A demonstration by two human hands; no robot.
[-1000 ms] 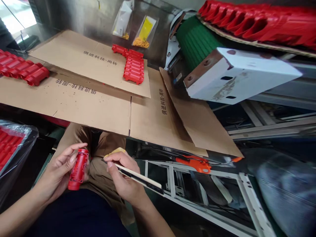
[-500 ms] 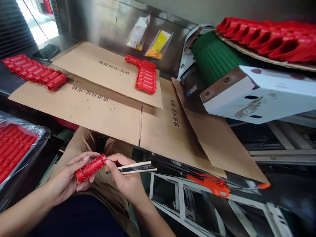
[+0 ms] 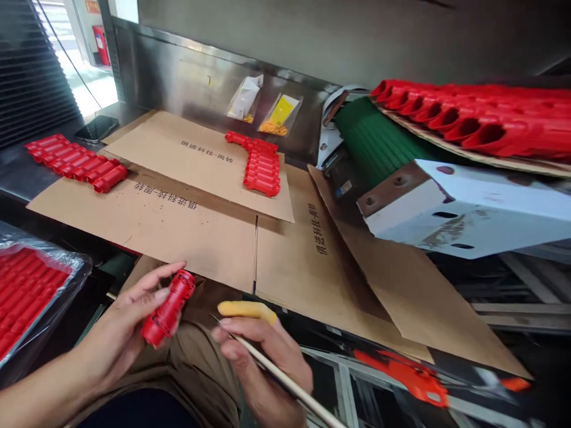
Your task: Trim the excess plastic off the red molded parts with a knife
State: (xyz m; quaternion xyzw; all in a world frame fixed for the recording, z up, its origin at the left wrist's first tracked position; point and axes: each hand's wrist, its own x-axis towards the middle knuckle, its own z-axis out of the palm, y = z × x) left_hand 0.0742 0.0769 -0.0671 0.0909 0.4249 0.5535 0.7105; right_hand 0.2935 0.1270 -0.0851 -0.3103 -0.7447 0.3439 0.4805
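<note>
In my left hand (image 3: 129, 321) is a red plastic tube (image 3: 168, 307) with slots and ribbed ends, gripped between thumb and fingers and tilted up to the right. My right hand (image 3: 267, 356) wears a yellow finger cot (image 3: 247, 309) on its index finger. Its fingers close around a cream-coloured cutter knife (image 3: 285, 380), whose thin metal tip points toward the tube. A gap separates the tip from the tube. Both hands are over my lap, in front of the cardboard (image 3: 191, 232).
Red tubes lie in a row at left (image 3: 78, 161) and in a group (image 3: 262, 169) on the cardboard. A plastic-lined box (image 3: 80, 261) of red parts stands left. At right are a green conveyor belt (image 3: 379, 139), stacked red parts (image 3: 482, 119) and an orange-handled tool (image 3: 410, 377).
My right hand has moved right, away from the tube, and turned the cutter knife so its tip points at the tube. My left hand has tipped the tube steeper. The view has shifted.
</note>
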